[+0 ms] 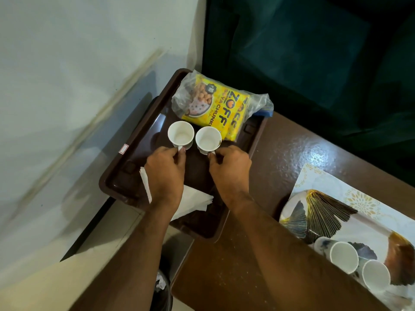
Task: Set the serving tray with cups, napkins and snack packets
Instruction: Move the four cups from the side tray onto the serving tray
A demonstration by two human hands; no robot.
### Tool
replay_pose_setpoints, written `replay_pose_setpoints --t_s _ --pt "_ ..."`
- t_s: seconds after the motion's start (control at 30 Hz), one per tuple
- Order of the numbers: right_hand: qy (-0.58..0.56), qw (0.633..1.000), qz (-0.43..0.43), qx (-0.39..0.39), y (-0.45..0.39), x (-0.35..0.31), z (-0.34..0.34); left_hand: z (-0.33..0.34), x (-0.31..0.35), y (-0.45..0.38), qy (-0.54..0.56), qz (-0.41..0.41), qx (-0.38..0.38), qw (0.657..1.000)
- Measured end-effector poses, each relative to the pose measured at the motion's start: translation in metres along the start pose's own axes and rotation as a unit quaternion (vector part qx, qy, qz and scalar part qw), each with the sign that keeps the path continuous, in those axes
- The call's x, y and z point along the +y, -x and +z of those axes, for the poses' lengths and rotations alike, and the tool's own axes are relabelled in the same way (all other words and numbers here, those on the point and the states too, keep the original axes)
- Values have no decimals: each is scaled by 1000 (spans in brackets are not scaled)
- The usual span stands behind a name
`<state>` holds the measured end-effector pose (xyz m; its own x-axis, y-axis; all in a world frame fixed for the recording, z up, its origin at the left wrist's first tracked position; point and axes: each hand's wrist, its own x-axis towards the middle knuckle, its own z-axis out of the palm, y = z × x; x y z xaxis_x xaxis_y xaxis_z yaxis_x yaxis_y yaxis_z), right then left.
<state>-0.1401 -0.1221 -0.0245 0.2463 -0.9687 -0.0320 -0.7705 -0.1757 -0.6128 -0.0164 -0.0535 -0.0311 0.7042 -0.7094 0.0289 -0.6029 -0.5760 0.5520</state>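
The brown serving tray lay with its long axis running away from the person, the yellow snack packets at its far end beyond both sets of fingertips. Nearer, under the left wrist, sat the white napkins. Just ahead of the fingers stood two white cups, side by side — the left cup pinched at its handle by the left hand, the right cup likewise by the right hand. Each hand was nearest its own cup, so letting go looked like the next step.
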Motion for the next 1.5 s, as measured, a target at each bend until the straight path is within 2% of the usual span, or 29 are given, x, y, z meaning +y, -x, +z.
replay_pose_setpoints --t_s 0.3,0.6,0.8,1.13,1.23,1.5 --pt "-52 997 12 57 18 12 -15 8 20 27 84 3 41 996" --pt "-60 989 18 133 33 50 -81 9 94 67 120 59 51 990" --pt "-42 984 44 165 52 104 -139 36 150 111 141 94 9 986" --pt "-11 983 74 165 89 218 -222 87 225 195 156 139 -82 975" --pt "-9 986 70 153 99 247 -241 101 233 207 144 176 -86 970" --pt "-15 989 75 125 117 305 -259 126 225 211 142 276 -157 938"
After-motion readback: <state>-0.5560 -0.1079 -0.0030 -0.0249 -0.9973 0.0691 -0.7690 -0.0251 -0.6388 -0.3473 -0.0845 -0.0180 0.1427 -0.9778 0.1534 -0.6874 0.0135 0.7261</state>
